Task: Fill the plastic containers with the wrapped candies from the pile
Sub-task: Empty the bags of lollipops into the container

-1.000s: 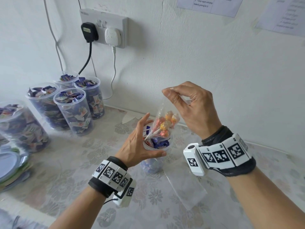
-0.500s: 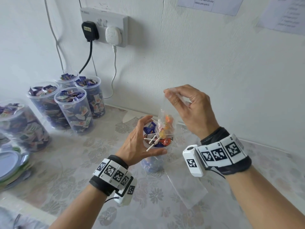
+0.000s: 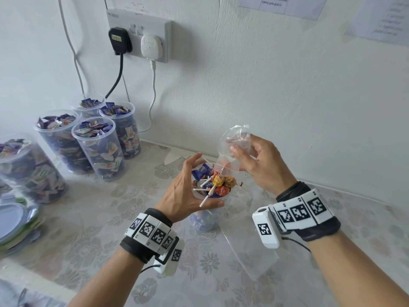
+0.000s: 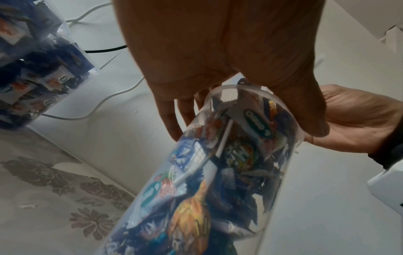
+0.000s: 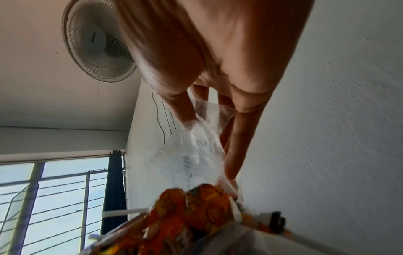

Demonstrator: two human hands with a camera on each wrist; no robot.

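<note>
— What's on the bench (image 3: 93,218)?
— Four filled cups (image 3: 100,149) by the wall.
— And the hands?
— The left hand (image 3: 183,191) wraps its grip round an upright cup (image 3: 207,220) topped with lollipops (image 3: 221,182); the right hand (image 3: 259,165) pinches an empty clear bag (image 3: 232,147) just above.

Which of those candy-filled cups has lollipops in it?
The cup the left hand grips: lollipops top it. The cups by the wall show only wrapped candies.
</note>
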